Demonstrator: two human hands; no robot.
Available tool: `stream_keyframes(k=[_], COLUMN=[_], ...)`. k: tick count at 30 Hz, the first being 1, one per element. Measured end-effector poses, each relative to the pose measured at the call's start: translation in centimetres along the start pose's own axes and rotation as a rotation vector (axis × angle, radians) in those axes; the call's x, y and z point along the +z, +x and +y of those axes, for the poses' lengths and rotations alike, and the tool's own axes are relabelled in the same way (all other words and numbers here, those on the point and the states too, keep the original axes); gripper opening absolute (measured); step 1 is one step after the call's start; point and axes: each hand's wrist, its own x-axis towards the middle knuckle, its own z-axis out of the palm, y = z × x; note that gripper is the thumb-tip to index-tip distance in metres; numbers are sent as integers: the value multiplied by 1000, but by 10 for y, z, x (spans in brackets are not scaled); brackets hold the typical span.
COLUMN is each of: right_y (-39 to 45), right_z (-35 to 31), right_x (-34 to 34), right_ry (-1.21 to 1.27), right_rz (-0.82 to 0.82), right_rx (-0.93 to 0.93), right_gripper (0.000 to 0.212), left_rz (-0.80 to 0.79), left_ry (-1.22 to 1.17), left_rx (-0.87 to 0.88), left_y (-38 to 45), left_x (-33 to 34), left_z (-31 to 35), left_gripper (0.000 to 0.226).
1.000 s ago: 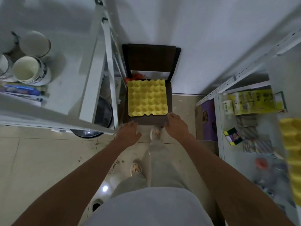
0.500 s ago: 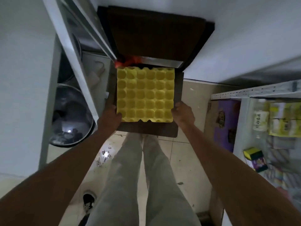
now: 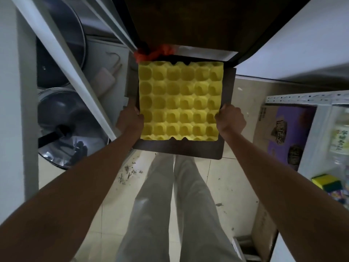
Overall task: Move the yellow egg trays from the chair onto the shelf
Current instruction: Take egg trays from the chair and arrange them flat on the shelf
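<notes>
A yellow egg tray (image 3: pixel 180 100) lies on the dark brown seat of the chair (image 3: pixel 181 151), straight ahead of me. My left hand (image 3: pixel 130 117) grips the tray's left edge, fingers curled over the rim. At the right edge, my right hand (image 3: pixel 230 118) is closed on the tray. Whether more trays are stacked beneath it is hidden. The chair's dark backrest (image 3: pixel 198 21) rises behind the tray. Part of a white shelf (image 3: pixel 302 98) shows at the right.
A white rack (image 3: pixel 62 59) at the left holds metal pans (image 3: pixel 69 127) and a rolling pin (image 3: pixel 103 80). An orange bag (image 3: pixel 151 53) sits behind the tray. A purple box (image 3: pixel 283 133), a bottle (image 3: pixel 340 140) and a sponge (image 3: pixel 326 184) are at the right. Debris dots the tiled floor.
I have leaned in over the chair, so the tray looks bigger. Both hands went from the seat's front edge to the tray's sides and closed on them.
</notes>
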Motion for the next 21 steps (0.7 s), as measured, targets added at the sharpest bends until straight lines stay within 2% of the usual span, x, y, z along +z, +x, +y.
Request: stream_keyframes(k=[5, 11, 21], right_y=[4, 3, -10], right_z=[-1, 1, 9], right_x=[1, -8, -22], right_ry=[-25, 17, 139], right_rz=[2, -54, -84], right_rx=[-16, -32, -21], right_gripper=[14, 4, 10], left_rz=[46, 43, 115], left_ry=[144, 149, 70], left_rx=[89, 124, 153], left_y=[8, 9, -10], left_x=[2, -1, -18], left_z=[-4, -2, 0], left_gripper=[31, 31, 21])
